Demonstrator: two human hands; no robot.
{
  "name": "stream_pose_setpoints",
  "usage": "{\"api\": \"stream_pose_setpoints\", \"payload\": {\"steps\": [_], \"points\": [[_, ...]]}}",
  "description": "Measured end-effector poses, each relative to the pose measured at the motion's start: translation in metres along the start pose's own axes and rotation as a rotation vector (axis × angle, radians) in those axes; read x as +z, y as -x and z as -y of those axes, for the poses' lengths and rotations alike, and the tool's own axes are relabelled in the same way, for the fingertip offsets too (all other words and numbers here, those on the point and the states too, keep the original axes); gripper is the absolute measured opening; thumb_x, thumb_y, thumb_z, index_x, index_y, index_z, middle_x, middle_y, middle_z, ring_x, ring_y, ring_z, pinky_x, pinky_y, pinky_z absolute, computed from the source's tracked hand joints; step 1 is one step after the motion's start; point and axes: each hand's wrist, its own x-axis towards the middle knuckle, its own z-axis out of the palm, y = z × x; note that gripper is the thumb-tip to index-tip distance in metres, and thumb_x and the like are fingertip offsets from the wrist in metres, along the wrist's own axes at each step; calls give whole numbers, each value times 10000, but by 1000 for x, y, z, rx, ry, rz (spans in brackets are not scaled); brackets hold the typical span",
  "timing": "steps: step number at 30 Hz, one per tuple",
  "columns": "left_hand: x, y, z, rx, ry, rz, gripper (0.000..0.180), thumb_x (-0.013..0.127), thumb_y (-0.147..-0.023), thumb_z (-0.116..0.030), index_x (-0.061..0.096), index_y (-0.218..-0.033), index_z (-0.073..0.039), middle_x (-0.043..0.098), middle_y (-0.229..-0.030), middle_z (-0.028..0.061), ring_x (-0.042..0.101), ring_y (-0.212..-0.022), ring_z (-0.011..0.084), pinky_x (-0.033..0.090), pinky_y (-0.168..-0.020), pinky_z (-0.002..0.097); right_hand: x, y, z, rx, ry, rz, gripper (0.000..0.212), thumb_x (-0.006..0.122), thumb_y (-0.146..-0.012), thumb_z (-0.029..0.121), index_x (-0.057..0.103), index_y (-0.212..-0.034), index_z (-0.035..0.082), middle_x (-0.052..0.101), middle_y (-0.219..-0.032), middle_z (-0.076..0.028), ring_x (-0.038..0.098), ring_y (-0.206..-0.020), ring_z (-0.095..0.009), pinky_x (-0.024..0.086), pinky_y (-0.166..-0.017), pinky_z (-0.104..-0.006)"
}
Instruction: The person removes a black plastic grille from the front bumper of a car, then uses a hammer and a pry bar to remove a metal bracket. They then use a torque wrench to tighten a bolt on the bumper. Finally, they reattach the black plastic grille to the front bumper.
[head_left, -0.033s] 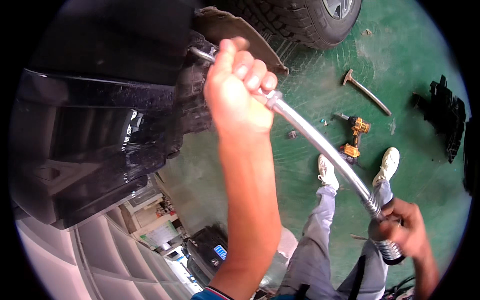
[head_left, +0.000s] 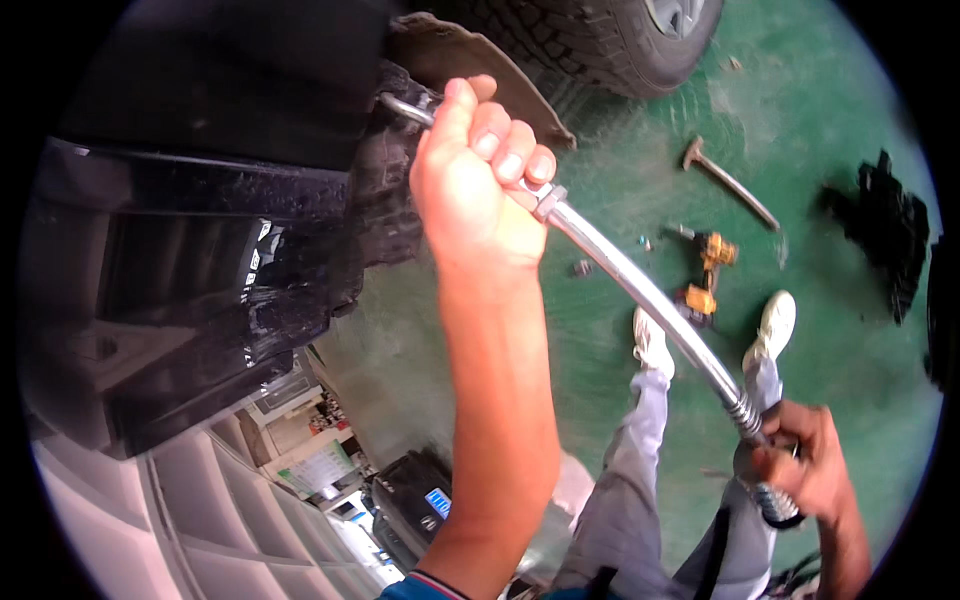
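Note:
A long silver slide hammer (head_left: 640, 290) runs slantwise from the car body down to the lower right. My left hand (head_left: 475, 190) is closed round its upper end, just above a hex nut. From that fist a bent metal hook (head_left: 405, 108) reaches into the broken edge of the dark car body (head_left: 200, 240); where its tip catches is hidden. At the lower end, my right hand (head_left: 810, 455) is wrapped round a dark grip or weight, with coil springs (head_left: 742, 412) showing above and below it.
A tyre (head_left: 610, 45) stands at the top behind a torn liner (head_left: 480, 55). On the green floor lie a hammer (head_left: 735, 188), a yellow-black cordless drill (head_left: 708, 270) near my shoes and a black plastic part (head_left: 885, 235). Another dark car (head_left: 410, 500) is at lower left.
The view has shifted very slightly. My right hand looks less smeared and sits a touch higher; both hands keep their hold on the slide hammer.

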Motion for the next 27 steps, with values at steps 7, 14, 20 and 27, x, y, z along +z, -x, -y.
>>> {"api": "stream_pose_setpoints", "payload": {"steps": [7, 14, 20, 27], "points": [[-10, -8, 13, -41, 291, 225, 299, 389, -1055, -264, 571, -1083, -28, 371, -576, -47, 368, -446, 74, 402, -449, 263, 0, -20, -3, -100, 187, -87, 302, 741, -573, 174, 588, -726, -36, 561, -630, -96, 524, -570, -165, 386, -526, -318], [-18, -16, 3, -11, 5, 158, 347, 349, -1064, -283, 579, -1120, -30, 362, -563, -57, 371, -446, 68, 404, -464, 242, 4, -53, -16, 39, 18, 89, 204, 748, -676, 95, 617, -733, -51, 545, -644, -60, 534, -598, -109, 396, -524, -273], [-47, -12, -12, -30, 26, 355, 396, 330, -1061, -320, 583, -1112, -20, 427, -647, -17, 418, -497, 90, 424, -482, 283, 42, -78, -50, 267, -404, 677, 211, 771, -819, 149, 706, -899, -35, 676, -768, -51, 625, -741, -101, 496, -674, -248], [-53, -20, -15, -223, 471, 665, 402, 290, -1064, -273, 544, -1138, 31, 397, -558, -5, 402, -412, 105, 397, -399, 275, 124, -64, -89, 343, -1141, 1147, 302, 721, -789, 149, 661, -960, -92, 649, -910, -208, 634, -871, -305, 475, -807, -365]]}}
